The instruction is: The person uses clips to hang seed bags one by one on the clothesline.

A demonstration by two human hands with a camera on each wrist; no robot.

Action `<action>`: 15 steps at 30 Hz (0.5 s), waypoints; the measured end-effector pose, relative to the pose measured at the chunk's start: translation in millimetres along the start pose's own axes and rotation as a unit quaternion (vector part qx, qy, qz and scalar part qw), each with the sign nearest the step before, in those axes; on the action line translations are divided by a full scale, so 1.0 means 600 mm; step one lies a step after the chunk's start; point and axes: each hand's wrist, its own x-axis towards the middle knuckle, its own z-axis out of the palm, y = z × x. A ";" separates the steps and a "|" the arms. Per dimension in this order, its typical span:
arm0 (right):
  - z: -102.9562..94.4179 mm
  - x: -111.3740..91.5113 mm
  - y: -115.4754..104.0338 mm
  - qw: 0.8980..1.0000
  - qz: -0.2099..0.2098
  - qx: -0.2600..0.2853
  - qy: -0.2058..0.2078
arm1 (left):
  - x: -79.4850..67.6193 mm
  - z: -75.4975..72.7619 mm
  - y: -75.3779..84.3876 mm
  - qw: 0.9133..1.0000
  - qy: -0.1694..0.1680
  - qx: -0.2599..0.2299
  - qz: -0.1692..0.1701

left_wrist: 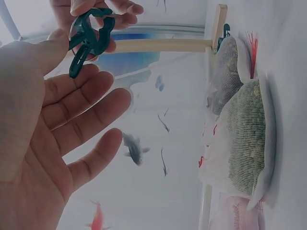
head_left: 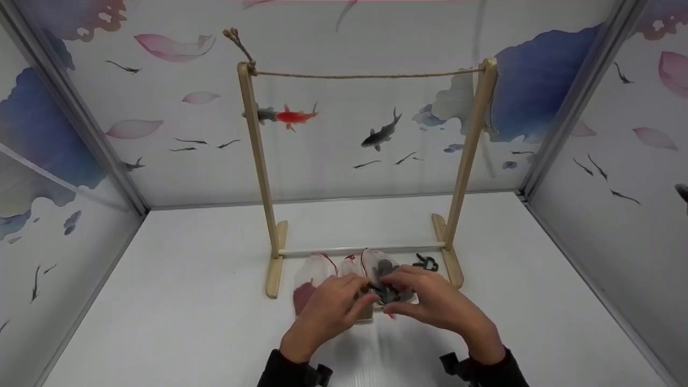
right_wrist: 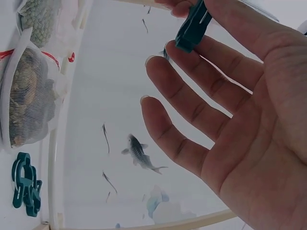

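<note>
White tabletop, koi-print wall; green clip is up near mesh bags, fingertip-pinched by L hand & R hand. If either pinch slips, clip could prob. snap loose & drop.

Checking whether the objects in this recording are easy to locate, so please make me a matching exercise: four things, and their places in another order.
Things
1. Rope
2. Green clip
3. Mesh bags
4. White bar

Places
A. Lying on the white table
B. Low down, running between the wooden posts
C. Held between the left hand and the right hand
D. Strung across the post tops

Pairs: 1-D, 2-C, 3-A, 4-B
</note>
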 end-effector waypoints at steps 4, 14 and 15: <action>0.005 0.001 0.004 0.999 -0.026 -0.024 0.014 | 0.003 -0.001 -0.006 0.999 0.024 0.022 0.018; 0.000 0.004 0.047 0.998 0.042 -0.028 0.030 | -0.008 -0.027 -0.022 0.999 0.041 -0.009 -0.015; 0.000 0.011 0.051 0.998 0.047 -0.035 0.037 | -0.010 -0.030 -0.024 0.999 0.044 -0.010 -0.018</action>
